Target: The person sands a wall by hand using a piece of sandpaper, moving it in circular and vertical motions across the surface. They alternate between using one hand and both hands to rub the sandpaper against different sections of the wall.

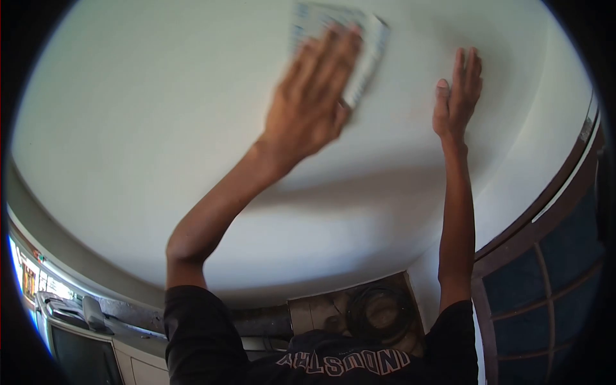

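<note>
Up on a pale, smooth wall (pixel 160 128), my left hand (pixel 314 93) presses a folded sheet of sandpaper (pixel 372 61) flat, its whitish back printed with blue marks. The fingers lie over the sheet and the thumb is by its lower right edge. Both hand and sheet are slightly blurred. To the right, my right hand (pixel 459 93) rests against the same wall with thumb and fingers stretched out, holding nothing. Whatever lies under the sheet is hidden.
A dark coil of hose or cable (pixel 382 314) lies low behind my chest. At the lower right is a brown-framed door or window (pixel 545 295) with dark panes. A pale cabinet (pixel 138 369) with items on top stands at the lower left.
</note>
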Tool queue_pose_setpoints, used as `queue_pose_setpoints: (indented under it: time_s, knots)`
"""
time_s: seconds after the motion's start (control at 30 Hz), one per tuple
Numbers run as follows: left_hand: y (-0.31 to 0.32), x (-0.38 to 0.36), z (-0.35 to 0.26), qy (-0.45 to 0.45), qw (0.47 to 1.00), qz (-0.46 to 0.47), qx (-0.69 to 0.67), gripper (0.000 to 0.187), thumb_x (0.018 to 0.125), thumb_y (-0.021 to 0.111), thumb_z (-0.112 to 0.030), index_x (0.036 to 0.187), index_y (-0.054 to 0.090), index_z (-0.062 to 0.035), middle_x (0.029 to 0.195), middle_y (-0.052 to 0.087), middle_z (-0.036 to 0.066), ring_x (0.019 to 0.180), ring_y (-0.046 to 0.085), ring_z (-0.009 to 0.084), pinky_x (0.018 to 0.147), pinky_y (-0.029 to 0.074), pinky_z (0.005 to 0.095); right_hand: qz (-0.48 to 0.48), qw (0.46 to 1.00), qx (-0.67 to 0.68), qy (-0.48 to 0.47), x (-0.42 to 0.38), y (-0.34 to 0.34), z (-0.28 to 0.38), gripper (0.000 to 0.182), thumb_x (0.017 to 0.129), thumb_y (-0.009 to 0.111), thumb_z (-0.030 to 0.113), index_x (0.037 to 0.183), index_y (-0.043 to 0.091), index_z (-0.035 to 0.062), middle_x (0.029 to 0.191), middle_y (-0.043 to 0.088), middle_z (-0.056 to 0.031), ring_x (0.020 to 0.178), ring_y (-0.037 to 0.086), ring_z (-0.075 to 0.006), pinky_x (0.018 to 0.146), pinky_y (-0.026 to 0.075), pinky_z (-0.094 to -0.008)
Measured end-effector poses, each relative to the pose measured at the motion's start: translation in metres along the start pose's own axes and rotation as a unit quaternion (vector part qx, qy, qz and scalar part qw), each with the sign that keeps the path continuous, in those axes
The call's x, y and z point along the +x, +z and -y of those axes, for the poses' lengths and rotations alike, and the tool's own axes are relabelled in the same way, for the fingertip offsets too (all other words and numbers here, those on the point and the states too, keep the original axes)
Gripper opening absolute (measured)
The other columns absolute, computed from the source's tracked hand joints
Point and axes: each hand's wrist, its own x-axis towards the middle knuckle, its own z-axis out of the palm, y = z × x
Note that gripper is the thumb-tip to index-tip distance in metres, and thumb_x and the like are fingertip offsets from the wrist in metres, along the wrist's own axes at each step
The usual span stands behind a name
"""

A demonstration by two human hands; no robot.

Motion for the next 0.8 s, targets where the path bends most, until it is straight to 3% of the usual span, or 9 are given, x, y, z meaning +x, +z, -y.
queue_pose_setpoints:
  time_s: [0.13,0.17,0.2,0.27,0.33,0.5,0.6,0.73,0.8]
  knots:
    - [-0.012,-0.007,0.015,0.068,0.992,0.061,0.089,0.07,0.08,0.052,-0.019,0.149,0.042,-0.011,0.158,0.036,0.009,0.147,0.032,0.023,0.119,0.03,0.0478,0.003,1.0,0.008,-0.008,0.002,-0.001,-0.007,0.064,0.1,0.039,0.05,0.154,0.036,0.0141,0.161,0.025,-0.0175,0.148,0.021,-0.0429,0.114,0.017,-0.0648]
    - [-0.017,0.0,0.031,0.027,0.999,-0.006,0.028,0.069,0.08,0.05,-0.019,0.148,0.044,-0.0132,0.158,0.037,0.009,0.147,0.032,0.0219,0.118,0.027,0.0505,0.001,1.0,0.009,-0.012,0.002,-0.001,-0.009,0.064,0.1,0.039,0.05,0.154,0.036,0.0146,0.161,0.026,-0.0171,0.148,0.022,-0.0426,0.114,0.017,-0.0647]
    - [-0.033,0.008,0.037,-0.05,0.997,-0.03,0.048,0.064,0.089,0.047,-0.016,0.152,0.039,-0.0128,0.159,0.037,0.011,0.148,0.03,0.0318,0.118,0.023,0.0518,0.001,1.0,0.011,-0.013,0.001,-0.002,-0.01,0.064,0.1,0.04,0.05,0.154,0.036,0.015,0.161,0.026,-0.0167,0.148,0.022,-0.0422,0.114,0.017,-0.0646]
    - [-0.007,0.009,0.029,-0.096,0.973,-0.139,0.156,0.073,0.078,0.049,-0.016,0.15,0.039,-0.0033,0.157,0.036,0.014,0.148,0.029,0.0302,0.115,0.029,0.0551,-0.007,1.0,0.015,-0.007,0.001,-0.003,-0.007,0.063,0.1,0.041,0.05,0.153,0.038,0.0152,0.161,0.027,-0.0167,0.147,0.024,-0.0422,0.114,0.017,-0.0646]
    - [0.014,0.01,-0.013,-0.082,0.993,-0.069,0.048,0.08,0.076,0.051,-0.017,0.15,0.032,0.005,0.16,0.028,0.017,0.15,0.023,0.0337,0.12,0.022,0.053,-0.013,1.0,0.015,-0.009,0.003,-0.003,-0.009,0.063,0.1,0.041,0.05,0.152,0.04,0.0157,0.161,0.028,-0.0163,0.147,0.025,-0.0419,0.114,0.018,-0.0644]
    - [0.005,-0.019,-0.043,-0.031,0.979,0.149,0.135,0.082,0.078,0.055,-0.018,0.155,0.028,-0.0082,0.163,0.021,0.014,0.15,0.023,0.0308,0.121,0.022,0.0525,-0.018,1.0,0.024,0.007,-0.002,-0.004,-0.009,0.061,0.099,0.043,0.051,0.151,0.042,0.0193,0.16,0.031,-0.0137,0.146,0.027,-0.0393,0.114,0.02,-0.0626]
    - [-0.009,0.006,-0.013,-0.095,0.986,0.022,0.138,0.072,0.088,0.051,-0.017,0.156,0.029,-0.0128,0.162,0.028,0.012,0.15,0.023,0.0337,0.119,0.017,0.0592,-0.03,0.999,0.009,0.006,-0.004,-0.003,-0.012,0.059,0.099,0.044,0.05,0.15,0.044,0.0212,0.159,0.032,-0.012,0.146,0.029,-0.0374,0.114,0.022,-0.0615]
    - [0.026,0.005,-0.043,-0.115,0.99,-0.077,0.031,0.068,0.091,0.047,-0.02,0.154,0.029,-0.002,0.161,0.027,0.019,0.149,0.025,0.0375,0.12,0.02,0.0543,-0.03,0.999,0.007,0.019,-0.006,-0.004,-0.009,0.059,0.097,0.046,0.048,0.149,0.045,0.0215,0.159,0.034,-0.0114,0.145,0.031,-0.0366,0.113,0.024,-0.0613]
    - [0.036,-0.038,-0.081,-0.121,0.988,0.089,0.041,0.074,0.084,0.045,-0.023,0.154,0.03,-0.0032,0.161,0.026,0.018,0.15,0.024,0.0354,0.121,0.018,0.0533,-0.036,0.999,0.006,0.019,-0.004,-0.005,-0.01,0.059,0.096,0.048,0.047,0.149,0.046,0.0215,0.158,0.035,-0.0113,0.145,0.031,-0.0363,0.112,0.025,-0.0611]
